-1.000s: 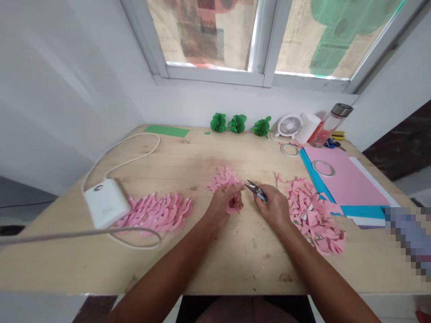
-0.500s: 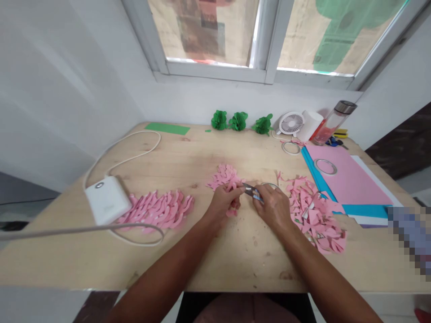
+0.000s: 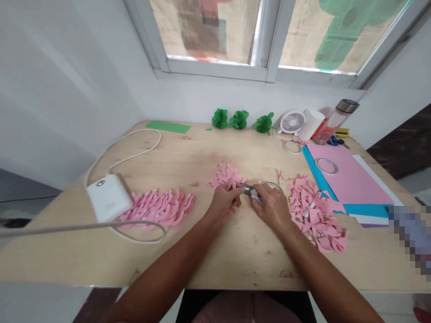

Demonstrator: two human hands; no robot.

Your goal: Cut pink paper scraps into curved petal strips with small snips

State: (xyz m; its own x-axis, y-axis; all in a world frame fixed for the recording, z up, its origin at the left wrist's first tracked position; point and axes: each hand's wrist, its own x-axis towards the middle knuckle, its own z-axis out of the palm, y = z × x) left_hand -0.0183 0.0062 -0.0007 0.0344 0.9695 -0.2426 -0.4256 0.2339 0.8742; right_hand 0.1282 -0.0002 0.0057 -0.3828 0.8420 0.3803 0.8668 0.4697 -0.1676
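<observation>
My left hand (image 3: 227, 197) is closed in a pinch on a small pink paper piece (image 3: 233, 209), mostly hidden by the fingers. In my right hand (image 3: 271, 202) is a pair of small scissors (image 3: 249, 190), its blades pointing left and reaching my left fingertips. Just beyond my left hand lies a fan-shaped cluster of cut pink paper strips (image 3: 226, 172). Rows of wavy pink paper strips (image 3: 161, 206) lie to the left. Right of my right hand is a loose heap of pink paper scraps (image 3: 313, 211).
A white power bank (image 3: 109, 197) with a cable stands at the left. Green paper balls (image 3: 239, 120), a small fan (image 3: 292, 122) and a glass bottle (image 3: 336, 121) line the back. Pink and blue paper sheets (image 3: 350, 175) lie at the right, under a ring (image 3: 326, 166).
The scissors' blades look slightly further apart than before. Both hands stay in nearly the same place, and the view has shifted a little.
</observation>
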